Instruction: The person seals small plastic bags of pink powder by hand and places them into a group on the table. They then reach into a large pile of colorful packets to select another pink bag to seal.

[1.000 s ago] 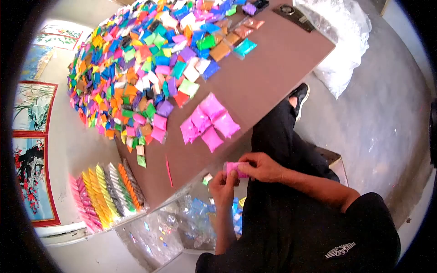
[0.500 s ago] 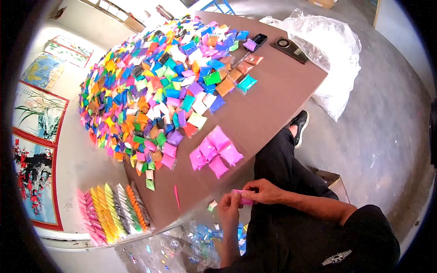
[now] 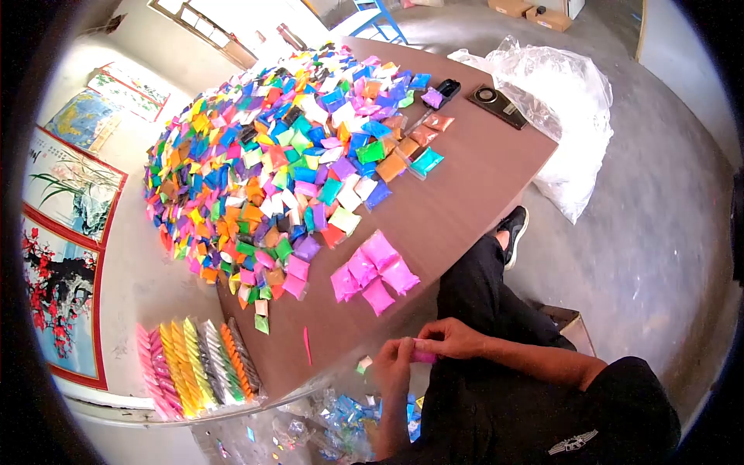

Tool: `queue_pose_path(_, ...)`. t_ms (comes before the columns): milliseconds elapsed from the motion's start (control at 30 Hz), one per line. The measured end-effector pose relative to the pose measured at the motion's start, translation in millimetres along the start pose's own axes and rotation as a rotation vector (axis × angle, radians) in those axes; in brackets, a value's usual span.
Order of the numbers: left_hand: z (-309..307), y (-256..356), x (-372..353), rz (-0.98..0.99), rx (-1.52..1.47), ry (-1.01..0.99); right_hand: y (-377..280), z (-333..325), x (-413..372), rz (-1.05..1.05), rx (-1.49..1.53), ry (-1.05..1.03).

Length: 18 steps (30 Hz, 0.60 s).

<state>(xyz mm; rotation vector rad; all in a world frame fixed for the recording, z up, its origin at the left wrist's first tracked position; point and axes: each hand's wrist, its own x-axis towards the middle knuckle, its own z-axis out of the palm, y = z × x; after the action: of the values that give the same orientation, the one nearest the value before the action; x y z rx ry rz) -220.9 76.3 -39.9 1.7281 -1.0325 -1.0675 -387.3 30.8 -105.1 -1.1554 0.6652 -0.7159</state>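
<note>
Both my hands meet over my lap, just beyond the table's near edge. My left hand [image 3: 395, 360] pinches one end of a small pink packet [image 3: 423, 356]. My right hand [image 3: 452, 339] has its fingers closed on the packet's other side, and they partly cover it. On the table close by lies a cluster of several pink packets [image 3: 376, 267] in clear film. A thin pink stick [image 3: 308, 346] lies to the left of them.
A large heap of colourful small packets [image 3: 271, 163] covers the far left of the brown table [image 3: 457, 205]. Bagged twisted strips [image 3: 194, 364] lie at the left corner. A black tray [image 3: 447, 89], a dark device [image 3: 500, 108] and a big clear plastic bag [image 3: 570, 116] are at the right.
The view has shifted slightly, so the table appears a little lower. My hands stay together on the pink packet, with small finger movements.
</note>
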Motion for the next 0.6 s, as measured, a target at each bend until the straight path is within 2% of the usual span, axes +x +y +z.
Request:
queue_pose_path(100,-7.5,-13.8,3.5,0.014,-0.030,-0.034,-12.8,-4.7,-0.5,0.066,0.062,-0.049)
queue_pose_path(167,-6.0,-21.8,4.3,-0.063,-0.279,-0.074,-11.8,-5.8,-1.5,0.066,0.087,-0.033)
queue_pose_path(233,0.5,-8.5,-0.4,-0.037,-0.253,-0.068,-8.7,-5.6,-3.3,0.068,0.112,-0.019)
queue_pose_path(300,2.0,0.1,-3.4,-0.013,-0.225,-0.062,-5.4,-5.5,-3.7,0.139,0.275,0.094)
queue_pose_path(400,-2.0,0.5,-4.9,0.044,-0.087,-0.055,-5.7,-7.4,-3.1,0.129,0.220,0.124)
queue_pose_path(533,-6.2,-8.5,-2.8,0.015,-0.142,-0.104,-6.6,-6.4,-6.6,0.070,0.293,0.107)
queue_pose_path(600,-7.4,-11.1,-2.1,0.002,-0.184,-0.125,-2.7,-8.4,-4.5,0.125,0.367,0.059)
